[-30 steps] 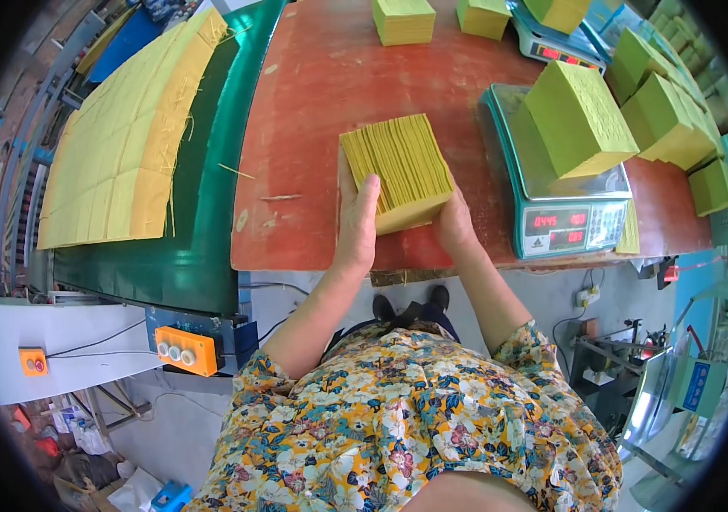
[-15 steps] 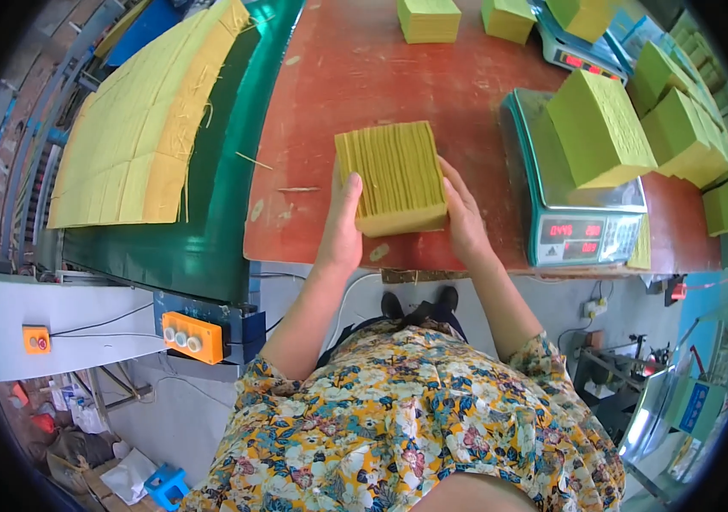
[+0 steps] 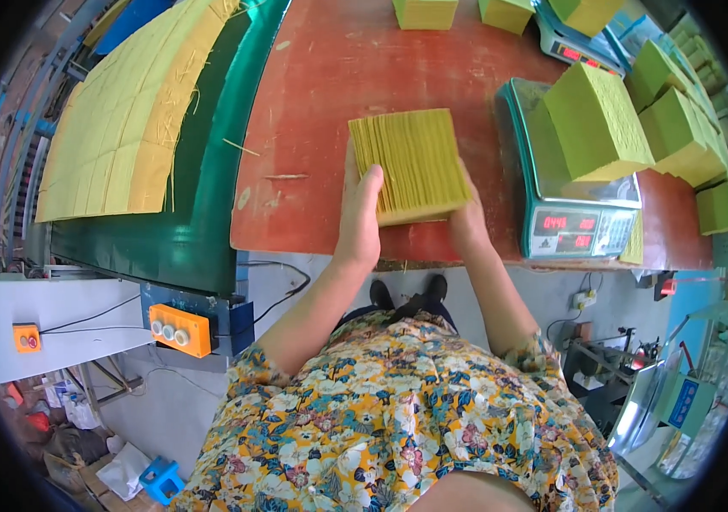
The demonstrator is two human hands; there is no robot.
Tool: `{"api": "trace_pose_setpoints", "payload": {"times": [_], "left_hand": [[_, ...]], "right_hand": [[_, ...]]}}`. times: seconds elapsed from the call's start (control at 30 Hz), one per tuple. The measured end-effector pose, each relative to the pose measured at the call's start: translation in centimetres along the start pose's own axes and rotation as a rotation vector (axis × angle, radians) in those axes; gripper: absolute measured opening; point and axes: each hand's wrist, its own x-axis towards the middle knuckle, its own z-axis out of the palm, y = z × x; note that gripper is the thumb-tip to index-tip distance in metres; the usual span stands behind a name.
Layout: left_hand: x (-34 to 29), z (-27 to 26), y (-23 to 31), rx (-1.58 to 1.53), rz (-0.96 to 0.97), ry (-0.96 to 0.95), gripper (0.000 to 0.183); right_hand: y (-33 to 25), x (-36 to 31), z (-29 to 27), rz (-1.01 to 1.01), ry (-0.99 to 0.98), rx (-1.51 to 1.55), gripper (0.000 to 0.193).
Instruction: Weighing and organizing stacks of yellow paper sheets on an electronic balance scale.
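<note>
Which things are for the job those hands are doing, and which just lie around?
Probably for the job:
yellow paper stack, between left hand and right hand
digital scale, bearing another stack

Probably lying about:
loose yellow strip
blue plastic stool

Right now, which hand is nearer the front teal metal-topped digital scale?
Right. The right hand, holding the yellow paper block from its right, is left of the scale; the left hand, across the block, is farther left.

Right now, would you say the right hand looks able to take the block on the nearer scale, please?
Probably not as things stand: the right hand is holding the stack together with the left hand. Otherwise, nothing appears to stand between that hand and the block.
</note>
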Motion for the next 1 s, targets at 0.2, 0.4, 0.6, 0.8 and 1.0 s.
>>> {"api": "trace_pose_setpoints", "payload": {"times": [0.2, 0.4, 0.6, 0.8, 1.0], "left_hand": [[1.1, -1.2, -0.4, -0.066, -0.139, 0.034, 0.056], [1.4, -5.8, 1.1, -0.177, -0.268, -0.101, 0.057], [3.2, -4.8, 1.1, 0.345, -0.098, -0.187, 0.04], [9.2, -2.0, 8.2, 1.159, 0.0, -0.338, 0.06], [8.8, 2.7, 12.9, 0.862, -0.106, -0.536, 0.074]], "right_hand": [[0.5, 0.7, -0.5, -0.145, -0.073, -0.17, 0.052], [1.5, 1.0, -1.0, -0.025, 0.094, 0.072, 0.048], [2.1, 0.9, -0.1, 0.104, 0.233, 0.218, 0.04], [-1.6, 1.0, 2.0, 0.29, 0.206, 0.472, 0.036], [-4.6, -0.3, 3.5, 0.424, 0.151, 0.633, 0.038]]}}
